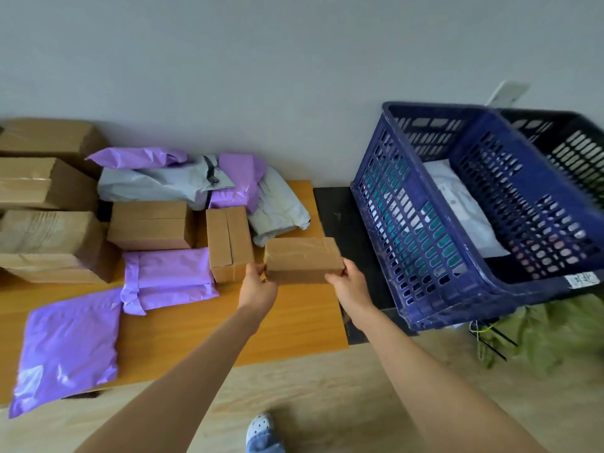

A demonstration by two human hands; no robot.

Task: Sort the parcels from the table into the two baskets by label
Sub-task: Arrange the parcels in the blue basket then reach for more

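Note:
A small taped cardboard box [302,258] is held between both hands over the right end of the wooden table [294,322]. My left hand [258,286] grips its left end and my right hand [351,284] grips its right end. No label shows on the sides facing me. To the right stands a blue basket [425,289] with a white parcel [464,207] inside. Behind it sits a black basket [572,142], whose inside is hidden.
Several brown boxes [49,191], purple mailers [68,348] and grey mailers [157,184] crowd the table's left and back. A black stand [340,223] lies under the blue basket. A green bag [549,335] lies on the floor at right. My shoe [260,426] shows below.

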